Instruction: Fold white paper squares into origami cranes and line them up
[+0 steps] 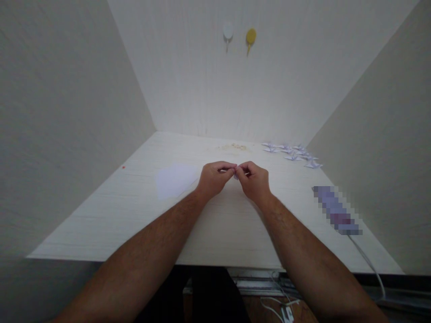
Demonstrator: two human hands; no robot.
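My left hand [217, 176] and my right hand [252, 178] meet over the middle of the white table [222, 233]. Thumbs and fingertips of both pinch one small piece of folded white paper [236, 176]. Most of that paper is hidden by the fingers, so its exact shape does not show. Left of my left hand lie flat sheets of white paper [175, 179]. Toward the back right, several folded paper cranes [292, 152] sit in a loose group, beyond my right hand.
A blurred-out device [336, 211] with a white cable [368, 260] rests at the right. Walls enclose the table on three sides. A white hook [228, 32] and a yellow hook [251, 37] hang on the back wall. Cables and a plug [288, 314] lie below the front edge.
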